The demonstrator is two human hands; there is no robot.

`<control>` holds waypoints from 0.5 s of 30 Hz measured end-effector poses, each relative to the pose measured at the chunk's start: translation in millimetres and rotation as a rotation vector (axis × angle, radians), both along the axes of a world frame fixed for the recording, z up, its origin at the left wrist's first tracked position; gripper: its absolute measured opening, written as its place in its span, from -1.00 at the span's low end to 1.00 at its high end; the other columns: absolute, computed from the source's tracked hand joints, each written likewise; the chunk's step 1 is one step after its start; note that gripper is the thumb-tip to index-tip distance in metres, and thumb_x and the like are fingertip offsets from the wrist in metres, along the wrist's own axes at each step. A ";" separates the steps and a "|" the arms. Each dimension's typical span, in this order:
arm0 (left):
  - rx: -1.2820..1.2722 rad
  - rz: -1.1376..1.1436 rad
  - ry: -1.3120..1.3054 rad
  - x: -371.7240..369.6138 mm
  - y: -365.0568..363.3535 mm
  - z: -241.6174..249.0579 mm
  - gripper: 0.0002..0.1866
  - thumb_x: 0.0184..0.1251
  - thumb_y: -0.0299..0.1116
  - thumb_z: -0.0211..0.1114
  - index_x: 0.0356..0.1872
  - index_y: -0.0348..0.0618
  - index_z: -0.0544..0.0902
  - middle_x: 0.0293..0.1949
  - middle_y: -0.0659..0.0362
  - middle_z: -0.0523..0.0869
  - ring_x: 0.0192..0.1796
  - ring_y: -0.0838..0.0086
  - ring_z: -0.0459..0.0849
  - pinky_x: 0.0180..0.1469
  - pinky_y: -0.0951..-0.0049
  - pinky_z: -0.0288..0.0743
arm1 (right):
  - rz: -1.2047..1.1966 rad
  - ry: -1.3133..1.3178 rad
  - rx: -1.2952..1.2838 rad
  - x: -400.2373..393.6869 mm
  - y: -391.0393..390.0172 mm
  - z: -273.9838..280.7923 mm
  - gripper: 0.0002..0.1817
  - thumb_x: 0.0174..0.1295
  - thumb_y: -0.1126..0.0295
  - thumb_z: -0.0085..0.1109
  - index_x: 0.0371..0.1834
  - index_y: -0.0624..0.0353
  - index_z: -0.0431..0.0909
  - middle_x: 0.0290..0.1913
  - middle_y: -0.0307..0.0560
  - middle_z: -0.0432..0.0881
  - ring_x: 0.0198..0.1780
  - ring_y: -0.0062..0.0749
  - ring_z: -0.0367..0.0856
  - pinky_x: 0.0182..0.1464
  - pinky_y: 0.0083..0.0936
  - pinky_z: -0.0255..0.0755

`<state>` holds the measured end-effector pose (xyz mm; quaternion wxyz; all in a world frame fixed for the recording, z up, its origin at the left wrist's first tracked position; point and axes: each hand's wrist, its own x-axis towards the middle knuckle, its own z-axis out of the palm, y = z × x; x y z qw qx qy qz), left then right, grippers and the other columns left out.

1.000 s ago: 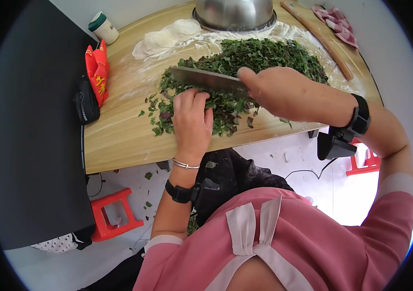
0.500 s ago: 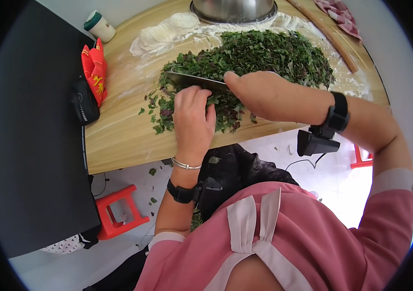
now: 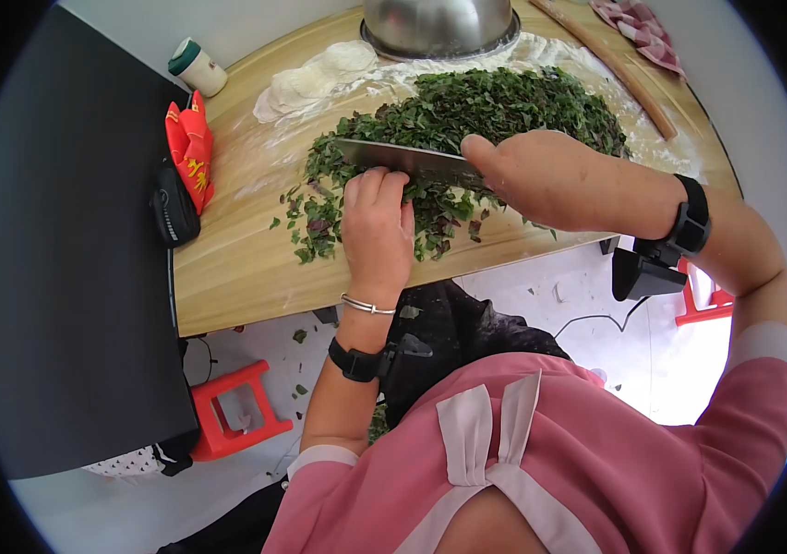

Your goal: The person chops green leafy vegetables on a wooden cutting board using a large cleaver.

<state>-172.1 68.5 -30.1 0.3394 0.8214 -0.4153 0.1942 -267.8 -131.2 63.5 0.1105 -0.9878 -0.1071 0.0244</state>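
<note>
By my right hand (image 3: 541, 180) I see a dull grey metal cleaver (image 3: 402, 159); under my left hand (image 3: 377, 231), matt leafy greens (image 3: 495, 106) on smooth pale wood table (image 3: 236, 268), floury beyond.

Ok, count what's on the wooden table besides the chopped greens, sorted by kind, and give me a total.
Cleaver: 1
Metal bowl: 1
Rolling pin: 1
Dough wrapper stack: 1
Jar with green lid: 1
Red cloth: 1
Checked cloth: 1
Total: 7
</note>
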 end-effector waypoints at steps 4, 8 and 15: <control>-0.002 -0.025 -0.003 4.5 2.2 -2.5 -0.70 -0.01 -0.63 0.39 -0.19 -0.22 0.62 -0.10 0.01 0.66 0.02 0.03 0.56 0.08 0.16 0.47 | 0.066 0.114 0.045 10.6 -2.0 7.9 -0.80 0.31 0.47 0.10 -0.15 0.32 0.30 -0.52 0.16 0.56 -0.39 0.18 0.60 -0.36 -0.06 0.43; 0.008 -0.016 0.034 4.8 2.5 -2.7 -0.72 -0.01 -0.64 0.39 -0.21 -0.23 0.62 -0.12 0.01 0.66 0.01 0.03 0.57 0.08 0.16 0.47 | 0.025 0.188 -0.013 22.1 11.9 16.5 -0.86 0.20 0.58 0.08 -0.19 0.35 0.41 -0.48 0.15 0.59 -0.34 0.13 0.67 -0.32 -0.10 0.53; -0.008 -0.045 0.020 3.3 6.4 -2.6 -0.74 0.03 -0.63 0.37 -0.19 -0.25 0.64 -0.12 0.00 0.67 0.03 0.04 0.57 0.08 0.15 0.48 | -0.082 0.224 0.105 40.3 27.5 -10.9 -0.78 0.25 0.49 0.11 -0.09 0.33 0.39 -0.39 0.21 0.63 -0.29 0.14 0.68 -0.30 -0.09 0.53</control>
